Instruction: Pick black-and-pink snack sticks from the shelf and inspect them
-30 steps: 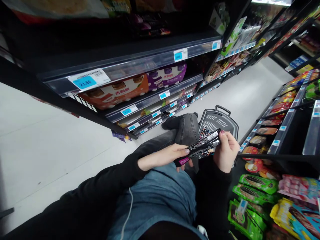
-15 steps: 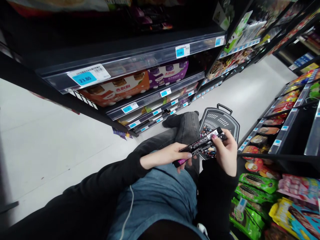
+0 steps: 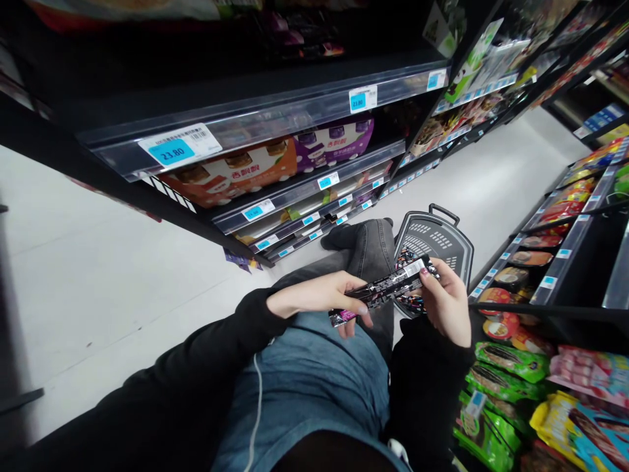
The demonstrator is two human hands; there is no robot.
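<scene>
Between my hands, above my lap, is a long narrow black snack packet (image 3: 388,290) with pale print, a white barcode patch and a pink end. My left hand (image 3: 344,298) grips its lower left end, thumb on top and fingers beneath. At the upper right end, my right hand (image 3: 447,295) pinches it, thumb over the wrapper near the barcode. Beyond the packet a grey shopping basket (image 3: 459,244) stands on the floor, with dark, colourful packets (image 3: 405,257) lying in it, partly hidden by my hands.
A dark shelf unit (image 3: 275,105) with price tags rises ahead and to the left, holding orange and purple cup packs (image 3: 334,141). To the right, another shelf (image 3: 540,308) carries tubs, green bags (image 3: 491,419) and a yellow packet (image 3: 565,419). Pale floor (image 3: 521,177) runs between them.
The packet has turned slightly, so its barcode and printed face show more fully. My left hand has shifted a little left along with the packet's lower end. The camera view has moved slightly.
</scene>
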